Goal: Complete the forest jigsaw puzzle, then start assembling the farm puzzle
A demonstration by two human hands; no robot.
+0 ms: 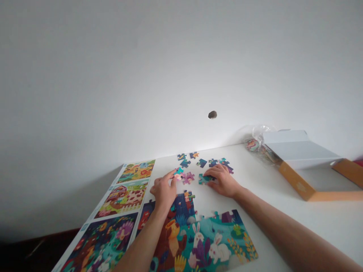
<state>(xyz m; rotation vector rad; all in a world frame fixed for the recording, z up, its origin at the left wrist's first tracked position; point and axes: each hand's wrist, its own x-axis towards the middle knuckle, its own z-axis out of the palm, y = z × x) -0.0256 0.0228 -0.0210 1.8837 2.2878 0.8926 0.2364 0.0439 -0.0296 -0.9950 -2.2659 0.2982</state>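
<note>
Thumb and index finger of my left hand point(165, 190) pinch the left edge of a pink, white and teal puzzle piece point(178, 173). A pink-purple puzzle piece point(188, 177) lies against it on the right. My right hand point(224, 182) has its fingers and thumb closed on a dark teal puzzle piece point(202, 179), partly covered by the fingertips. Nearer to me is the partly assembled puzzle point(204, 241), showing white rabbits and a brown bear. My left forearm hides some of its left side.
Several loose pieces, among them a blue one point(202, 163), lie beyond my hands. A picture sheet point(133, 196) runs along the table's left edge. At right stand an open orange box point(300, 186) and a clear plastic bag point(262, 133) by the white wall.
</note>
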